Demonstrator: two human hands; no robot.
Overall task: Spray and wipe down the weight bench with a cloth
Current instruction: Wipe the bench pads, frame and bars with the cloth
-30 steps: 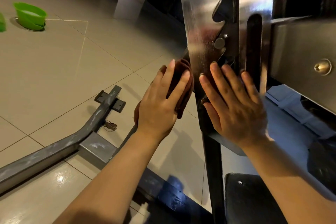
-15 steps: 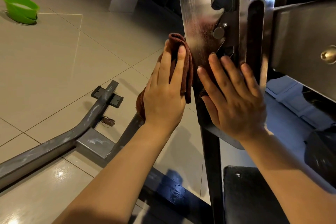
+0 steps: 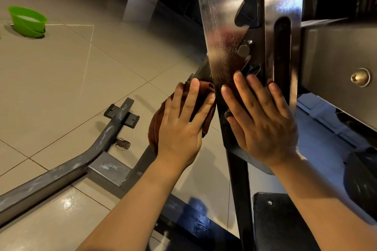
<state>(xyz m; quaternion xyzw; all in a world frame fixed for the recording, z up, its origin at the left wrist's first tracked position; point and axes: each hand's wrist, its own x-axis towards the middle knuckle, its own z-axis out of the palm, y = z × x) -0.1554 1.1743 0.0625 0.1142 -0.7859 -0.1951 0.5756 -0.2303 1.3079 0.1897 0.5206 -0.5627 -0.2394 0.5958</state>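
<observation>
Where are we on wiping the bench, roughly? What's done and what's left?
Done: can't confirm; the notched steel plate shines, but that may be bare metal. In hand: the left hand presses the brown cloth against the plate's left edge while the right hand rests flat on the upright. Left: the floor frame bar shows whitish smears. No spray bottle is in view.

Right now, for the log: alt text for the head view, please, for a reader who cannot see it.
A left hand presses a brown cloth against the edge of a shiny notched metal plate on a weight bench frame, while the right hand lies flat on the plate. A green bowl sits on the tiled floor behind.
</observation>
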